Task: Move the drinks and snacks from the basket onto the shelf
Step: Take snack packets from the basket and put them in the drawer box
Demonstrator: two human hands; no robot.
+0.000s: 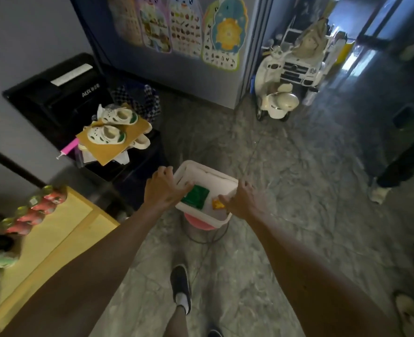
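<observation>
**Two light packets left in the basket**

The white basket (211, 175) sits on a pink-topped stool (196, 222) in front of the person, with the yellow shelf (55, 229) well off to their left, where a row of red-and-green cans (38, 207) already stands. Inside the basket lie a green packet (196, 197) and, just beside it, a smaller orange packet (217, 204).

The left hand (164, 188) is at the basket's left rim, fingers curled over the edge and thumb reaching in toward the green packet, so it seems to grip the rim. The right hand (246, 200) is at the right rim with its fingertips at the orange packet; the blur hides whether it pinches it or only touches.

Both packets look like thin, soft, light foil or plastic pouches (likely slick and crinkly, possibly crushable inside). A gentle pinch on a flat face or a sealed edge should do, without squeezing the middle. The basket itself looks stiff but light, and perched on a small stool it may tip or slide, so steadying it by the rim makes sense.
</observation>
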